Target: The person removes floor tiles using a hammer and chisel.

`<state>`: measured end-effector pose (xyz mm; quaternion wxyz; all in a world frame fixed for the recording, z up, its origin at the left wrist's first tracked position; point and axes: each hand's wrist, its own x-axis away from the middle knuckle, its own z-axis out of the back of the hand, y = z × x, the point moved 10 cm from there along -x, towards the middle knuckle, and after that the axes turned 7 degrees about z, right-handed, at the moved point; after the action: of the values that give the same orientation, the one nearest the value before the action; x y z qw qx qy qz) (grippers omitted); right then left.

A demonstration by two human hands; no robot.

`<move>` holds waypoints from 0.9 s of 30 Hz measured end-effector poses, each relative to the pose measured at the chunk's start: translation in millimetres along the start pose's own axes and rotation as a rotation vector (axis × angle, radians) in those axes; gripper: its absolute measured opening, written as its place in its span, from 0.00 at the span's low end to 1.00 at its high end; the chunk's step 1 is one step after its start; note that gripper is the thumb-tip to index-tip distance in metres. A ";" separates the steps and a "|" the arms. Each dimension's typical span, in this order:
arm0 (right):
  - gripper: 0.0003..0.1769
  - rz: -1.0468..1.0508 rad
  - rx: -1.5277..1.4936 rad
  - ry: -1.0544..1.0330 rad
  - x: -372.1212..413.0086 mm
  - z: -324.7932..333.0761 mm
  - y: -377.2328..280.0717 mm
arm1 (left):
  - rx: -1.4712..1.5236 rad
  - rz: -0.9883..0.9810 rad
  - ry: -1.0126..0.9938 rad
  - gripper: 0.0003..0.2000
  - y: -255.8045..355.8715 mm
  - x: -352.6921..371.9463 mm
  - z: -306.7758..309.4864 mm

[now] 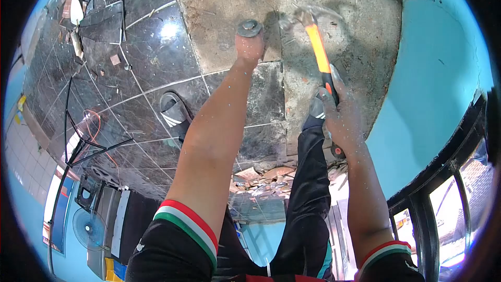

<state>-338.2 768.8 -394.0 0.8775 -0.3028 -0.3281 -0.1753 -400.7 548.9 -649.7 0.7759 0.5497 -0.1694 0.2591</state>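
My left hand (pixel 250 48) is closed in a fist around an upright chisel (pixel 250 26), whose round grey guard and metal striking end show above the fist. Its blade is hidden beneath the hand. A claw hammer (pixel 317 47) with an orange and black handle is gripped in my right hand (pixel 342 112). The hammer's head is smeared by motion and stands to the right of the chisel, apart from it. Below both lies rough bare cement floor (pixel 224 5), bordering a remaining dark tile (pixel 258 91) near my left wrist.
Dark tiles (pixel 151 68) cover the floor at left. Broken tile pieces (pixel 266 180) are heaped behind my feet. A trowel (pixel 76 10) lies among rubble at upper left. A black tripod stand (pixel 70 162) and a fan (pixel 90 228) stand at left. A blue wall (pixel 438 73) bounds the right.
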 end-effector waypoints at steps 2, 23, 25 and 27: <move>0.21 0.081 -0.055 0.024 -6.8 2.1 -18.6 | -0.014 -0.008 0.039 0.09 2.2 0.6 3.5; 0.25 0.381 -0.288 0.346 -29.4 87.3 -144.8 | 0.022 0.025 -0.089 0.10 1.2 5.9 -12.7; 0.24 0.481 -0.264 0.468 -23.6 78.8 -140.0 | 0.071 0.076 -0.113 0.10 0.2 7.9 -13.4; 0.22 0.410 -0.031 0.234 -34.9 21.8 -99.8 | 0.065 0.076 -0.126 0.10 14.9 13.8 -8.4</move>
<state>-424.2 711.4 -363.1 0.9220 -0.3543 -0.1529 -0.0321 -398.4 563.7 -633.6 0.7350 0.5831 -0.2300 0.2586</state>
